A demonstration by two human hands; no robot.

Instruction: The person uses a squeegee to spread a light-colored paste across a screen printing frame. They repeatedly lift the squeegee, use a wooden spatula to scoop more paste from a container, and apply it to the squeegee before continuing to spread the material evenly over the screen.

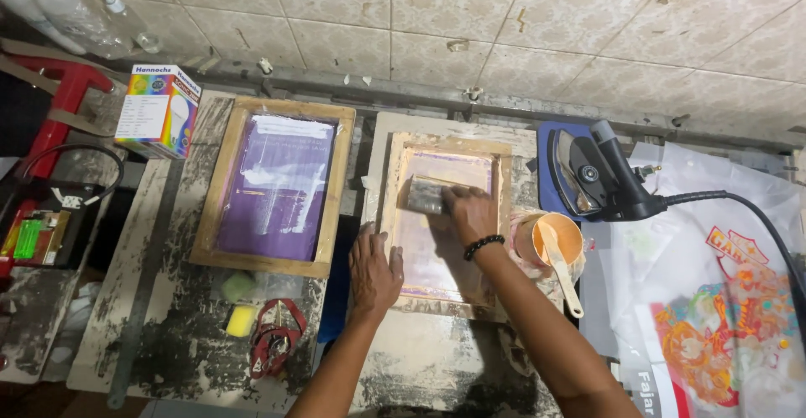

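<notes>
While the left hand [374, 271] lay flat with fingers spread on the near left edge of a wooden screen-printing frame [443, 225], the right hand [470, 213], a black bead bracelet [484, 245] at its wrist, was closed around a squeegee [426, 195] pressed onto the pale mesh near the frame's far end. That frame sat mid-counter on a paint-crusted wooden counter [168, 317]. Near the front edge lay a yellow sponge [241, 320] and a red strap [275, 334]. Just right of the frame stood an orange cup [557, 238] with a cream spatula [558, 267] in it, and beyond it a black clothes iron [598, 176] beside printed transfer sheets [722, 317]. To the left rested a second frame with purple mesh [275, 185], and farther back a light-bulb box [158, 111]. Patterned beige tiles [504, 15] covered the wall behind.
</notes>
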